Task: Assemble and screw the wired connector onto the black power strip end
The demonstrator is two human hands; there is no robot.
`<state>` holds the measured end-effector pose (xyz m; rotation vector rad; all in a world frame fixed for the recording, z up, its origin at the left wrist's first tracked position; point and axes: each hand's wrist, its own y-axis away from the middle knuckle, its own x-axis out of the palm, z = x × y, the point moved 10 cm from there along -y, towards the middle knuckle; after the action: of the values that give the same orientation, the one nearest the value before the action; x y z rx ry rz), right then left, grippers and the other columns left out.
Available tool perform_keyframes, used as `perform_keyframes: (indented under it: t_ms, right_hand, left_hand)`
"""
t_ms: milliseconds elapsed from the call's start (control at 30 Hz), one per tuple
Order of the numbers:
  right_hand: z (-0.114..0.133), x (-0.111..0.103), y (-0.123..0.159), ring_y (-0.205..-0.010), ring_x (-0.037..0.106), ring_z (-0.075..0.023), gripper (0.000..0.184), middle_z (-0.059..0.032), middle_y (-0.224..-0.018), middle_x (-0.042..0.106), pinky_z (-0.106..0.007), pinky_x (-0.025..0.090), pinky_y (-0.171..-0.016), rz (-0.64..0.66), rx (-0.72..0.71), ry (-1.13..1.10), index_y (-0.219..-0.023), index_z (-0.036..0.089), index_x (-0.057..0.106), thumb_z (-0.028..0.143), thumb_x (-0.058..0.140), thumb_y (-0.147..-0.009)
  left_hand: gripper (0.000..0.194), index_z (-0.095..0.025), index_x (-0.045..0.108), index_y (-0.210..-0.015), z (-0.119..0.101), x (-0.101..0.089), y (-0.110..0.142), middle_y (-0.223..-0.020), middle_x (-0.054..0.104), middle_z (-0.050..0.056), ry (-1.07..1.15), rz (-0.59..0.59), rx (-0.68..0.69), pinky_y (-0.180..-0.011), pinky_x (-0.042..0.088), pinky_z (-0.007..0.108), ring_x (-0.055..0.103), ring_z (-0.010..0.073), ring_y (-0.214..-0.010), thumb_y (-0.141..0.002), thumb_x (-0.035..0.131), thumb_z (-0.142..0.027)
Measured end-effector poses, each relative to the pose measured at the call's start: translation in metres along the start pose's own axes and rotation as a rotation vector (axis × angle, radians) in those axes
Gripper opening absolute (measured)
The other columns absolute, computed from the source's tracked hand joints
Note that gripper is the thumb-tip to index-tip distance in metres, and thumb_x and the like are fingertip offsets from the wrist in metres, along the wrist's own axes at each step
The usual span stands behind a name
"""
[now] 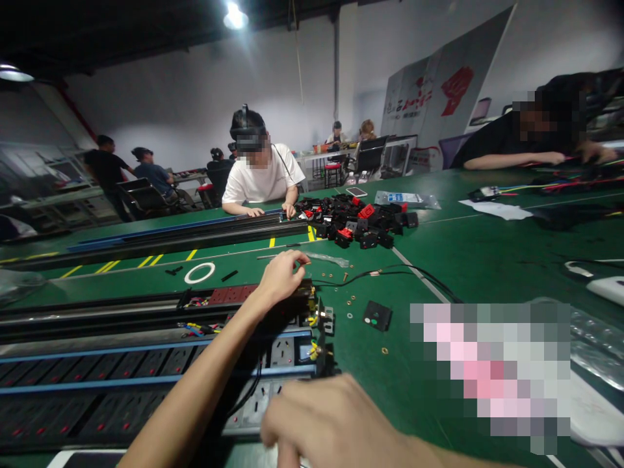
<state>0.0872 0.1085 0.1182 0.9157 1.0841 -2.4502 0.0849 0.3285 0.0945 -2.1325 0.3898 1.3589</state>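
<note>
Power strip [229, 296] under left hand [281, 278] (bench [390, 383] beyond).

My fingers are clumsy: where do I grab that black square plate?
Pinch two opposite edges of the black square plate, coming from above with your right hand; it lies flat on the green mat, so its straight edges give the grip.

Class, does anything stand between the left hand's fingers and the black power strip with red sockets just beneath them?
Nothing visible does: the left hand's fingers sit just above the end of the black power strip, with no object between them.
</note>
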Motion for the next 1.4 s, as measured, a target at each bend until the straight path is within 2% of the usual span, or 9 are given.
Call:
perform_keyframes:
  t_ms: [100, 167, 233, 300, 400, 667, 900, 1133, 1400]
  right_hand:
    - [-0.063, -0.040, -0.021, -0.064, 0.054, -0.0121, 0.017, -0.0006, -0.074, 0.061, -0.024, 0.040, -0.062, -0.365, 0.210, -0.197, -0.080, 0.018, 0.060, 0.017, 0.044, -0.086]
    - [-0.122, -0.044, -0.019, -0.065, 0.051, -0.0127, 0.015, -0.0005, -0.073, 0.059, -0.024, 0.040, -0.061, -0.558, 0.390, -0.312, -0.078, 0.018, 0.059, 0.021, 0.045, -0.084]
    - [-0.177, -0.035, -0.010, -0.067, 0.050, -0.0134, 0.014, -0.0005, -0.074, 0.059, -0.024, 0.040, -0.062, -0.694, 0.531, -0.421, -0.081, 0.018, 0.058, 0.025, 0.047, -0.082]
    - [-0.216, -0.024, -0.005, -0.065, 0.048, -0.0129, 0.011, 0.0006, -0.072, 0.057, -0.024, 0.039, -0.059, -0.741, 0.586, -0.507, -0.080, 0.018, 0.056, 0.027, 0.052, -0.075]
    - [-0.250, -0.004, -0.003, -0.055, 0.043, -0.0094, 0.019, 0.0033, -0.069, 0.054, -0.021, 0.034, -0.052, -0.669, 0.647, -0.644, -0.080, 0.017, 0.056, 0.025, 0.055, -0.062]
    - [-0.263, 0.016, -0.004, -0.053, 0.045, -0.0061, 0.033, 0.0002, -0.082, 0.065, -0.019, 0.035, -0.052, -0.470, 0.664, -0.753, -0.093, 0.014, 0.065, 0.019, 0.058, -0.060]
    - [-0.259, 0.018, -0.008, -0.062, 0.054, -0.0109, 0.023, -0.0018, -0.076, 0.066, -0.023, 0.042, -0.057, -0.339, 0.626, -0.771, -0.087, 0.013, 0.069, 0.024, 0.068, -0.066]
    - [-0.265, 0.023, -0.005, -0.057, 0.050, -0.0099, 0.029, -0.0003, -0.072, 0.063, -0.022, 0.038, -0.053, -0.359, 0.622, -0.739, -0.090, 0.014, 0.067, 0.036, 0.071, -0.070]
    - [-0.279, 0.035, -0.001, -0.054, 0.046, -0.0100, 0.033, 0.0012, -0.072, 0.060, -0.023, 0.035, -0.052, -0.342, 0.635, -0.718, -0.093, 0.018, 0.066, 0.042, 0.071, -0.071]
  left_hand:
    - [0.019, -0.021, 0.065, -0.099, 0.027, 0.007, 0.006, -0.104, 0.071, 0.002, 0.054, -0.044, -0.054, -0.085, 0.049, 0.028, 0.063, 0.0178, -0.096, -0.087, 0.053, -0.014]
    - [0.019, -0.021, 0.064, -0.100, 0.038, 0.012, 0.010, -0.103, 0.071, 0.002, 0.083, -0.056, -0.096, -0.083, 0.049, 0.027, 0.064, 0.0170, -0.093, -0.087, 0.052, -0.014]
    - [0.018, -0.021, 0.064, -0.100, 0.044, 0.016, 0.013, -0.103, 0.071, 0.003, 0.078, -0.054, -0.129, -0.082, 0.049, 0.027, 0.064, 0.0175, -0.092, -0.087, 0.052, -0.016]
    - [0.018, -0.021, 0.064, -0.100, 0.044, 0.018, 0.015, -0.102, 0.071, 0.003, 0.051, -0.038, -0.149, -0.084, 0.048, 0.028, 0.064, 0.0185, -0.093, -0.088, 0.052, -0.017]
    - [0.017, -0.022, 0.065, -0.099, 0.040, 0.018, 0.018, -0.100, 0.071, 0.003, 0.010, -0.013, -0.159, -0.085, 0.048, 0.030, 0.064, 0.0200, -0.094, -0.087, 0.054, -0.018]
    - [0.022, -0.024, 0.068, -0.102, 0.016, 0.011, 0.025, -0.096, 0.073, 0.003, -0.068, 0.004, -0.117, -0.081, 0.049, 0.031, 0.064, 0.0225, -0.092, -0.085, 0.056, -0.018]
    - [0.020, -0.024, 0.071, -0.096, 0.010, 0.021, 0.028, -0.093, 0.073, 0.004, -0.115, 0.060, -0.103, -0.080, 0.049, 0.031, 0.064, 0.0228, -0.090, -0.085, 0.055, -0.017]
    - [0.022, -0.023, 0.071, -0.093, 0.007, 0.018, 0.030, -0.093, 0.073, 0.004, -0.193, 0.110, -0.070, -0.079, 0.048, 0.033, 0.063, 0.0245, -0.091, -0.084, 0.054, -0.013]
    - [0.021, -0.024, 0.071, -0.097, 0.002, 0.023, 0.033, -0.098, 0.073, 0.005, -0.263, 0.140, -0.052, -0.083, 0.047, 0.034, 0.060, 0.0241, -0.095, -0.087, 0.054, -0.018]
